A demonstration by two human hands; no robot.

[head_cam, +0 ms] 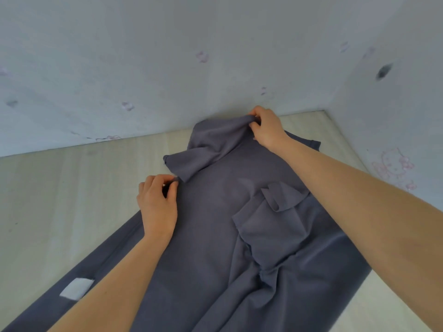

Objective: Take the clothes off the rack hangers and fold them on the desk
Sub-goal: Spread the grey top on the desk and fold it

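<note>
A dark grey-purple garment (215, 236) lies spread lengthwise on the pale wooden desk (60, 200), running from the near edge to the far corner. Its two short sleeves are folded inward onto the body, one at the far left (191, 161), one at the middle right (271, 224). My left hand (158, 207) pinches the garment's left edge just below the folded sleeve. At the far end my right hand (268, 130) grips the bunched top of the garment, near the wall. A white label (76, 288) shows on the cloth at the lower left.
The desk sits in a corner: a pale blue wall (167, 68) with faint pink prints runs along the back, and another wall (395, 116) closes the right side. Bare desk surface shows to the left of the garment and at the lower right (383, 307).
</note>
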